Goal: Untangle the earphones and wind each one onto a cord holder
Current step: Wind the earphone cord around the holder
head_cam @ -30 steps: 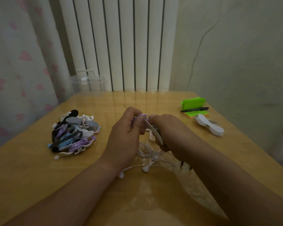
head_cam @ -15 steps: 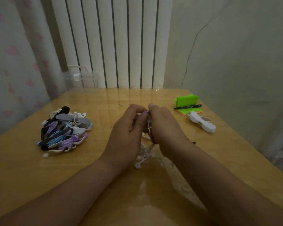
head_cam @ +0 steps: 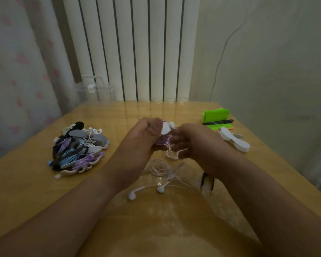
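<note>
The fingers (head_cam: 150, 129) of the left hand (head_cam: 137, 145) are curled round a white cord holder (head_cam: 165, 128), gripping it upright above the table (head_cam: 35, 191), probably so that turns can be laid round its middle without dragging on the wood. Just to the right, the right hand (head_cam: 195, 141) has its fingertips (head_cam: 176, 144) bent inward and appears to pinch the earphone cord (head_cam: 161, 141), part of which already sits in pale loops on the holder; pinching close to the holder would keep the next turn taut. The unwound remainder falls between the wrists into a loose heap on the table, ending in two earbuds (head_cam: 160, 189) near the person. That heap looks lightly knotted, so it may snag as it feeds upward. A small black clip (head_cam: 208, 180) lies just beside the right wrist, close to the slack. Well to the left sits a pile of wound earphones (head_cam: 78, 149), seemingly finished. To the far right lie spare cord holders (head_cam: 233, 140), a marker (head_cam: 218, 122) and a green block (head_cam: 216, 115), all apart from the working hands.
</note>
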